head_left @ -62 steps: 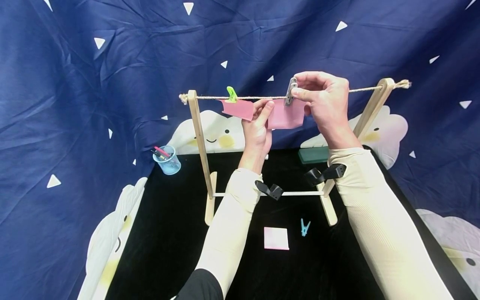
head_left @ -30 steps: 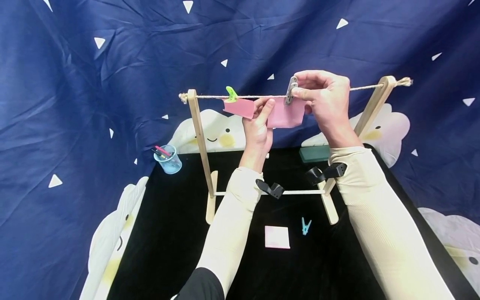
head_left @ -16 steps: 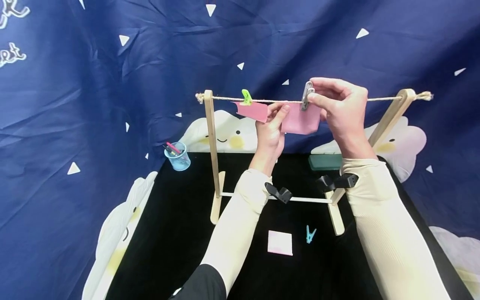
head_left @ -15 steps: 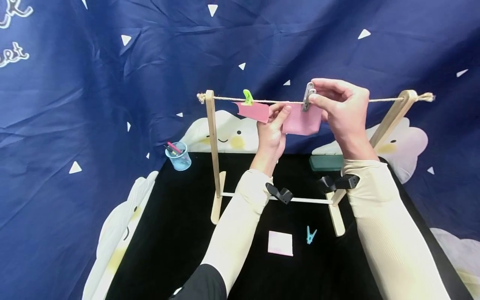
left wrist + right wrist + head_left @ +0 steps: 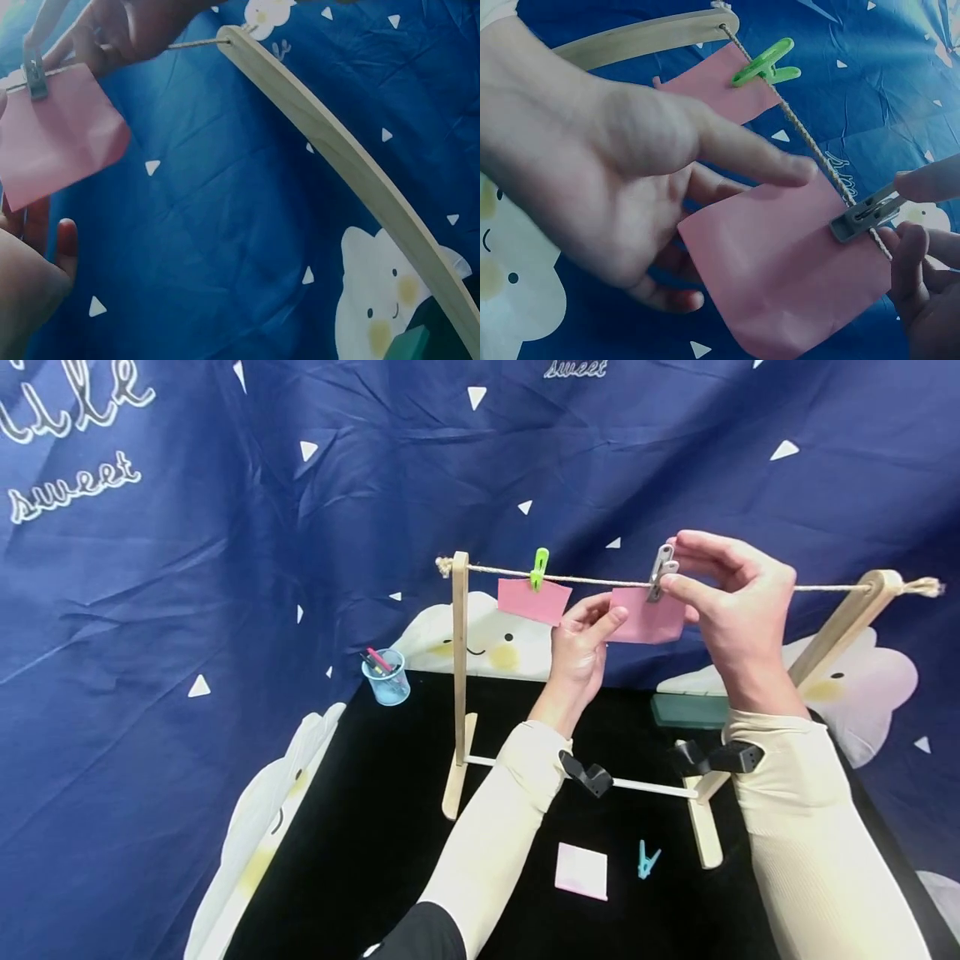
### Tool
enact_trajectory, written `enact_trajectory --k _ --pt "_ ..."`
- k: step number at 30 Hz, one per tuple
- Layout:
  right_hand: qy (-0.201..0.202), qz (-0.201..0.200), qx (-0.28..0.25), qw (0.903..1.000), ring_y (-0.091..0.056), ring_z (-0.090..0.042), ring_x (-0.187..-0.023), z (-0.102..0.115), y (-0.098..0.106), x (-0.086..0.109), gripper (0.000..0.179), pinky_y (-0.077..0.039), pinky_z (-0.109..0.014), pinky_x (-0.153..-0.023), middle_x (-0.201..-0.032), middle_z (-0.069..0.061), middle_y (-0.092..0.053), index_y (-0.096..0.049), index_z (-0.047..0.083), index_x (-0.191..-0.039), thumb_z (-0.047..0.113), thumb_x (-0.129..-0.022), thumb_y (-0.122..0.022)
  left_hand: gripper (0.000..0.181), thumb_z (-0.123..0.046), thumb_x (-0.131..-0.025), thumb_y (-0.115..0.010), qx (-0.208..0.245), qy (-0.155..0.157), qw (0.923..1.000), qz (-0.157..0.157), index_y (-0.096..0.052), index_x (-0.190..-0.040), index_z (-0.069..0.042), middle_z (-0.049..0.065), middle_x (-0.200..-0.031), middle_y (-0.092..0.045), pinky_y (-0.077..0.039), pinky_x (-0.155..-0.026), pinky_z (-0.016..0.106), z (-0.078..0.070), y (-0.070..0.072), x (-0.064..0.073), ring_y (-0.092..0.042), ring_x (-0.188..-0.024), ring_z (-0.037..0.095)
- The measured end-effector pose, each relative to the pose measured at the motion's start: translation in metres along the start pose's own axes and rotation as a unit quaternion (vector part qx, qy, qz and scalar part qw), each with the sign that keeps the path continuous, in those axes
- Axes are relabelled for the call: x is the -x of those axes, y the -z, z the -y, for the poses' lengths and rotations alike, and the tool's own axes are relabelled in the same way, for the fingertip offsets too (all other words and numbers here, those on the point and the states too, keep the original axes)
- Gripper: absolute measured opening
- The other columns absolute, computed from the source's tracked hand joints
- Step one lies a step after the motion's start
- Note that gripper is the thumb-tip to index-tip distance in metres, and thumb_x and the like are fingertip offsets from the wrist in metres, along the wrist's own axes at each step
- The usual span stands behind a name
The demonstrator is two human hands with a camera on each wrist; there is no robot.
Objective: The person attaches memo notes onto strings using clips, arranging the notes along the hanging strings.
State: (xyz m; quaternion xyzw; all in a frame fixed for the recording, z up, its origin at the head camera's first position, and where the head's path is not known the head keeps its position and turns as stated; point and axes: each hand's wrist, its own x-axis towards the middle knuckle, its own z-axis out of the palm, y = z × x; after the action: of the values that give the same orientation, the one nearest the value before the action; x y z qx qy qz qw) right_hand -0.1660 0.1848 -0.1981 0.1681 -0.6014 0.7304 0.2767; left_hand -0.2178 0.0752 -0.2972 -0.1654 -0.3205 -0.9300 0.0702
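Currently pinching grey clip (image 5: 661, 575) by its handles w/ R hand (image 5: 742, 620), between thumb + finger, so narrow grip rather than wide. Also pinching pink note (image 5: 647, 622) at its L edge w/ L hand (image 5: 582, 652), thumb in front, fingers behind. Key relation, prob.: clip vs. rope (image 5: 600, 581). Standing approx. upright, leaning a bit, long axis crosswise to rope, jaws down over rope + note's top edge, cf. R wrist view. Can't tell how firmly closed on both. Located just below rope, between both hands: pink note, w/ top edge roughly parallel to it. Nearer to clip: R hand, on its R side; farther off: L hand, at opposite edge of note. Further L along rope: green peg (image 5: 538, 568) w/ second pink note (image 5: 528, 602). On table (image 5: 360, 827), well below: blue peg (image 5: 646, 862) + pale pad (image 5: 582, 871)
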Motion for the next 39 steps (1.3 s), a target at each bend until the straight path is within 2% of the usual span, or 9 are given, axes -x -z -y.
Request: enact_trajectory --k 2,5,7,12,17,21,24,31,39 --pt "0.017 -0.001 -0.005 0.9998 -0.075 -0.015 -0.084 0.003 0.002 -0.001 0.036 -0.055 -0.016 -0.057 -0.096 -0.009 -0.079 -0.072 -0.012 -0.107 -0.019 -0.072 -0.077 0.049 0.024 -0.088 -0.051 -0.003 0.002 1.0 0.005 -0.072 -0.084 -0.02 -0.01 -0.077 -0.067 -0.05 -0.073 0.017 0.003 -0.001 0.002 -0.06 -0.076 0.004" --pt "0.03 -0.001 -0.025 0.9992 -0.075 -0.016 -0.086 0.007 0.002 -0.004 0.038 -0.052 -0.015 -0.053 -0.098 -0.011 -0.078 -0.071 -0.013 -0.108 -0.019 -0.071 -0.076 0.035 0.024 -0.087 -0.053 -0.002 0.0 1.0 0.01 -0.07 -0.091 -0.006 -0.008 -0.077 -0.067 -0.052 -0.072 0.019 0.005 0.0 0.002 -0.062 -0.073 0.006" --pt "0.034 -0.004 -0.034 0.9988 -0.076 -0.016 -0.086 0.009 0.002 -0.007 0.039 -0.05 -0.015 -0.049 -0.099 -0.01 -0.078 -0.07 -0.013 -0.109 -0.019 -0.071 -0.076 0.032 0.024 -0.087 -0.053 -0.005 -0.001 0.9999 0.012 -0.069 -0.092 -0.004 -0.007 -0.077 -0.068 -0.053 -0.072 0.02 0.006 0.003 0.001 -0.063 -0.071 0.007" --pt "0.039 -0.021 -0.066 0.9968 -0.075 -0.018 -0.084 0.014 -0.001 -0.013 0.04 -0.045 -0.016 -0.042 -0.099 -0.012 -0.078 -0.069 -0.014 -0.108 -0.019 -0.07 -0.076 0.045 0.023 -0.086 -0.054 -0.029 -0.001 0.9996 0.007 -0.071 -0.084 -0.019 -0.009 -0.078 -0.07 -0.053 -0.071 0.021 0.005 0.014 0.002 -0.065 -0.071 0.006" --pt "0.041 -0.078 -0.107 0.9903 -0.074 -0.022 -0.083 0.021 0.002 -0.013 0.039 -0.041 -0.017 -0.04 -0.099 -0.016 -0.076 -0.07 -0.013 -0.107 -0.021 -0.068 -0.074 0.043 0.021 -0.085 -0.058 -0.054 -0.007 0.9985 0.006 -0.072 -0.084 -0.02 -0.009 -0.081 -0.072 -0.052 -0.072 0.021 0.004 0.03 0.006 -0.065 -0.074 0.006" --pt "0.074 -0.13 -0.105 0.9832 -0.074 -0.023 -0.079 0.022 0.012 -0.006 0.039 -0.04 -0.017 -0.04 -0.098 -0.018 -0.076 -0.07 -0.016 -0.105 -0.023 -0.067 -0.071 0.041 0.017 -0.086 -0.06 -0.068 -0.002 0.9976 0.008 -0.075 -0.084 -0.022 -0.009 -0.085 -0.074 -0.051 -0.073 0.021 0.007 0.044 0.01 -0.064 -0.075 0.006" --pt "0.097 -0.153 -0.098 0.9785 -0.075 -0.023 -0.076 0.019 0.026 0.004 0.036 -0.04 -0.016 -0.039 -0.095 -0.021 -0.076 -0.069 -0.019 -0.104 -0.025 -0.068 -0.068 0.042 0.015 -0.087 -0.059 -0.076 0.009 0.9971 0.006 -0.075 -0.084 -0.023 -0.01 -0.084 -0.074 -0.05 -0.073 0.022 0.01 0.054 0.013 -0.063 -0.075 0.005" --pt "0.096 -0.161 -0.127 0.974 -0.075 -0.027 -0.077 0.002 0.064 0.036 0.037 -0.041 -0.018 -0.039 -0.096 -0.026 -0.075 -0.064 -0.026 -0.107 -0.026 -0.07 -0.071 0.038 0.016 -0.086 -0.059 -0.072 0.019 0.9972 -0.005 -0.075 -0.085 -0.019 -0.008 -0.082 -0.072 -0.051 -0.071 0.021 0.02 0.075 0.027 -0.062 -0.071 0.006" --pt "0.066 -0.128 -0.118 0.9825 -0.076 -0.026 -0.081 -0.025 0.103 0.102 0.033 -0.04 -0.02 -0.041 -0.098 -0.025 -0.075 -0.057 -0.031 -0.112 -0.031 -0.078 -0.06 0.03 0.014 -0.086 -0.059 -0.066 0.041 0.9967 -0.023 -0.074 -0.089 -0.012 -0.004 -0.078 -0.072 -0.051 -0.07 0.021 0.04 0.1 0.068 -0.062 -0.068 0.007"
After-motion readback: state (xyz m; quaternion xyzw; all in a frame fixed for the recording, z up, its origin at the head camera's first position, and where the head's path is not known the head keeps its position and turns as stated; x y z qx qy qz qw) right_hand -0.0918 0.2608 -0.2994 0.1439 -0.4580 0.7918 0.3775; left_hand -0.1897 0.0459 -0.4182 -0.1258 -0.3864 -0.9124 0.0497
